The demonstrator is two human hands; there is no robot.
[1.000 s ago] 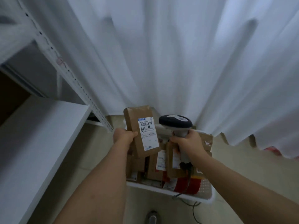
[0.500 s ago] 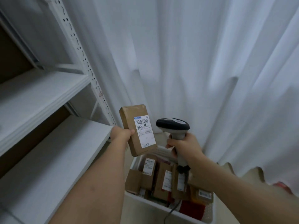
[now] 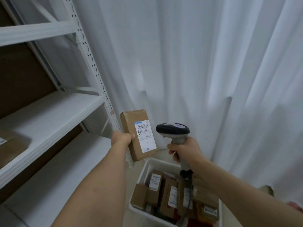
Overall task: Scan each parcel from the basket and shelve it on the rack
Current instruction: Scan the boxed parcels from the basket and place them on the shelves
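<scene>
My left hand (image 3: 122,138) grips a brown cardboard parcel (image 3: 137,134) upright by its left edge, its white barcode label turned toward me. To its right my right hand (image 3: 183,149) holds a grey and black handheld scanner (image 3: 173,130) by the handle, its head level with the label and a short gap away. Below both hands stands the white basket (image 3: 148,167) with several more labelled brown parcels. The white metal rack (image 3: 49,115) fills the left side.
A flat brown parcel (image 3: 11,145) lies on the rack's middle shelf at the far left. The perforated rack post (image 3: 91,63) rises just left of the held parcel. White curtains (image 3: 196,63) hang behind. The scanner cable drops into the basket.
My view has swung up and left, bringing more of the rack into sight. Both hands have risen above the basket with the parcel and scanner still held side by side.
</scene>
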